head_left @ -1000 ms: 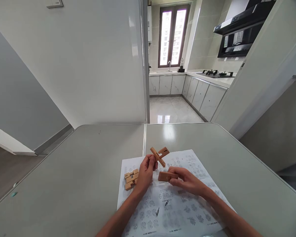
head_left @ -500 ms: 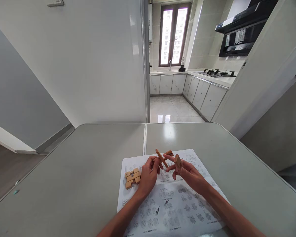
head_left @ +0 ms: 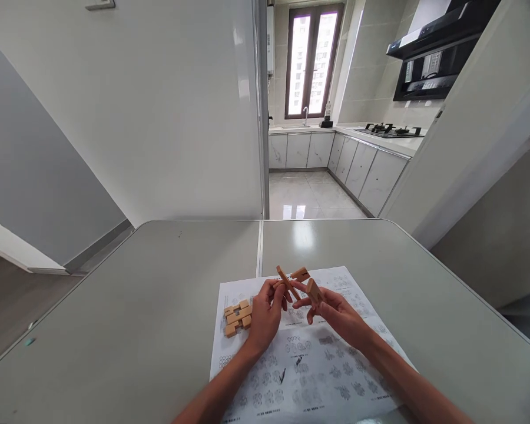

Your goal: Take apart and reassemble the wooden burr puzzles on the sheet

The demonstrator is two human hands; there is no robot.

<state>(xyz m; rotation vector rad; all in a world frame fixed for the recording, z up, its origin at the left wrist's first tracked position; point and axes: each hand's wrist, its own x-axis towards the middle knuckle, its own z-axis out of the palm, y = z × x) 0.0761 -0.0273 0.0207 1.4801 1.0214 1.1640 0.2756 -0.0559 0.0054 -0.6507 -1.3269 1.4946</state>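
My left hand [head_left: 267, 315] is closed, its thumb and fingers pinching a crossed set of wooden puzzle pieces. One long slim wooden puzzle piece [head_left: 286, 280] slants upward from that grip. A second wooden piece [head_left: 300, 274], with a dark mark, pokes out behind it. Between the thumb and fingers of my right hand [head_left: 341, 316] is another wooden puzzle piece [head_left: 313, 291], tilted upright just right of the crossed set. Some right fingertips reach to the crossed pieces; exact contact is hidden. Left of my left hand, an interlocked wooden puzzle [head_left: 237, 316] lies on the printed sheet.
A large printed sheet [head_left: 309, 365] with small diagrams and pen ticks lies under both hands. It rests on a grey-green table [head_left: 159, 330] with a seam down the middle. Beyond the far edge is a kitchen with white cabinets [head_left: 298, 150].
My right hand has shifted slightly left, bringing its wooden piece nearer the crossed pieces. My left hand has hardly moved.
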